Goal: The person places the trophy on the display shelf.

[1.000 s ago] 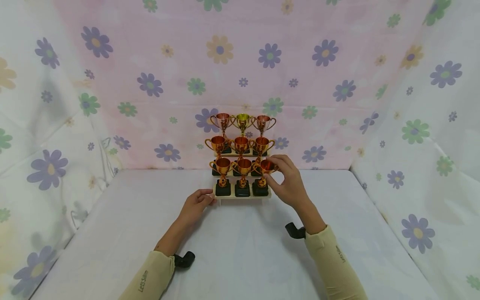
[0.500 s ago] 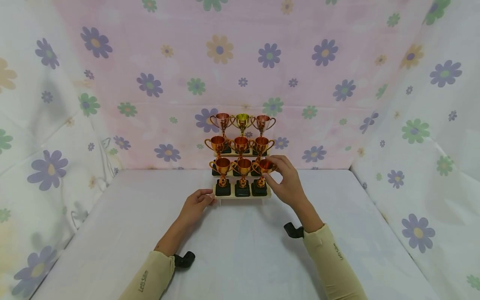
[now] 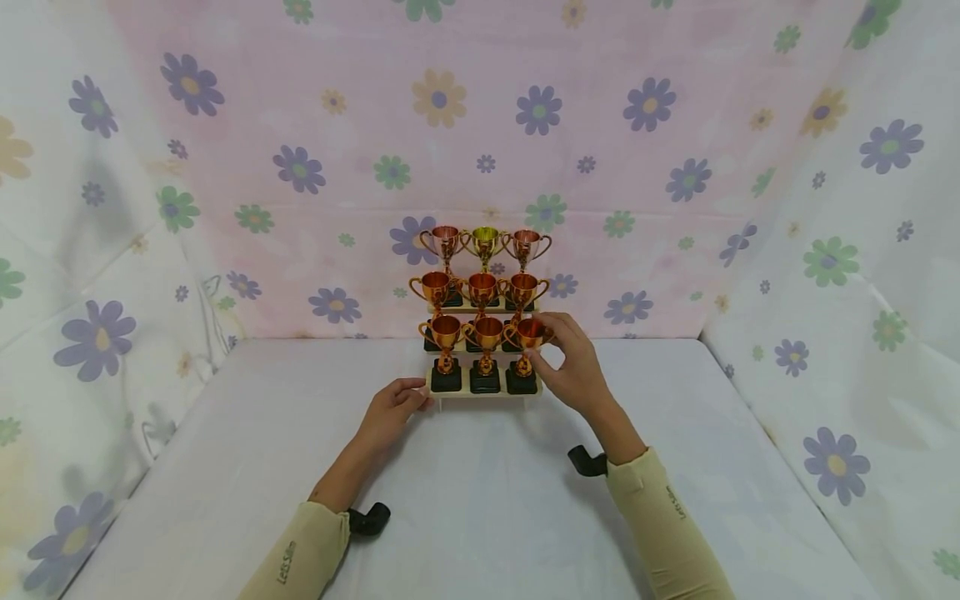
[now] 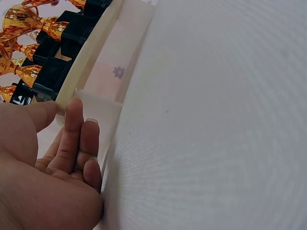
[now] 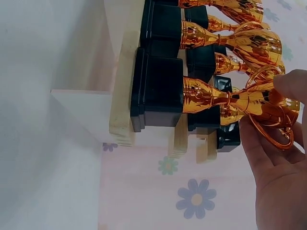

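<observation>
A tiered display stand [image 3: 457,395] with pale wooden steps holds small trophies in three rows. My right hand [image 3: 576,367] pinches the cup of the front-right trophy [image 3: 522,377], which stands upright on its black base on the lowest step. In the right wrist view, the thumb [image 5: 291,86] lies on one side of this cup and the fingers are on the other. At the stand's left end, my left hand [image 3: 392,410] holds the corner of the lowest step between thumb [image 4: 44,114] and forefinger. Beside it stands the front-left trophy [image 3: 446,377].
A front-middle trophy [image 3: 485,379] stands close beside the held one. Behind, the top row includes a yellow-gold trophy [image 3: 486,242] between two pinkish ones. The stand rests on a white-covered table [image 3: 480,500] before a flowered cloth backdrop [image 3: 480,125].
The front-right trophy has shifted slightly left at its cup and now looks straighter, my right hand moving with it. My left hand has stayed at the stand's corner.
</observation>
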The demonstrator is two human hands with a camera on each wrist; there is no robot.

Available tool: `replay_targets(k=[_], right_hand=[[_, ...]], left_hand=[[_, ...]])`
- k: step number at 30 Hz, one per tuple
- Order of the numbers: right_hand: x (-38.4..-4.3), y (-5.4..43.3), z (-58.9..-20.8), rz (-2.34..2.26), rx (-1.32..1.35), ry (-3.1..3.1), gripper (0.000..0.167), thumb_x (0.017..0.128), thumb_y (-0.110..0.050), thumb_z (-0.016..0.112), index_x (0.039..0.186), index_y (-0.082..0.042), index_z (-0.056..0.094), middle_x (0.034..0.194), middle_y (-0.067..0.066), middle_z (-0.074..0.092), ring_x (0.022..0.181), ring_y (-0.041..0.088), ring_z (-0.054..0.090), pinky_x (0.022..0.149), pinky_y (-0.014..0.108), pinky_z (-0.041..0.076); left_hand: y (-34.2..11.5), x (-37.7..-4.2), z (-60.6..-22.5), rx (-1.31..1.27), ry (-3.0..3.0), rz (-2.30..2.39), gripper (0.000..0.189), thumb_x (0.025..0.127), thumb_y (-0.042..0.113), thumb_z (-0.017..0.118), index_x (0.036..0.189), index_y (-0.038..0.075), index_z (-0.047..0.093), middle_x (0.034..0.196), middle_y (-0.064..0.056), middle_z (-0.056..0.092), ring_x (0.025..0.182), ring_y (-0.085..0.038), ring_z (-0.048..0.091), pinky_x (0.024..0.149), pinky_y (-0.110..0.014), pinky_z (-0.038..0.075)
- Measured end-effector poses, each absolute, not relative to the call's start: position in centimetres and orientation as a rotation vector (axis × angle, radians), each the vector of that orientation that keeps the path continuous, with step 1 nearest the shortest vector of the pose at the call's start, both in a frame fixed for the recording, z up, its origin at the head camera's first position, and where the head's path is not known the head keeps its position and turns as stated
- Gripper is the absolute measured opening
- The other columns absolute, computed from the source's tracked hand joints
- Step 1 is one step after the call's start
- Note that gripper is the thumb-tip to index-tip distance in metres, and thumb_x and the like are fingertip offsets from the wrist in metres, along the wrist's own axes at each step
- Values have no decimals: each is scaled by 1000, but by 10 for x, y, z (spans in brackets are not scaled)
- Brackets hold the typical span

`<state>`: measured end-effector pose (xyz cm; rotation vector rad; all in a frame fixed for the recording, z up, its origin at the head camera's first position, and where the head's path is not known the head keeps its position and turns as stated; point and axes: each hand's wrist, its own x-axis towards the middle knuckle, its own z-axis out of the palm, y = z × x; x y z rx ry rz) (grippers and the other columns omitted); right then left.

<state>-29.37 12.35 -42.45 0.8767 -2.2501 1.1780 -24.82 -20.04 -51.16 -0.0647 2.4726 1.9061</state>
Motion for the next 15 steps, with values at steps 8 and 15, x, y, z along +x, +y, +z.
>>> replay_targets(k=[8, 15], right_hand=[[-291, 131, -424, 1192, 886, -2206, 57, 100, -7, 72, 152, 0, 50, 140, 15, 59, 120, 29, 63, 105, 49, 54], [-291, 145, -430, 1191, 828, -2137, 42, 105, -7, 64, 146, -2, 56, 135, 16, 63, 123, 30, 63, 105, 48, 53]], left_hand=[[-200, -249, -509, -32, 2470, 1904, 37, 110, 22, 58, 141, 1, 59, 115, -12, 78, 109, -21, 71, 103, -41, 51], [-202, -247, -504, -32, 2481, 1875, 37, 110, 24, 59, 139, 0, 61, 114, -13, 78, 109, -25, 71, 102, -44, 52]])
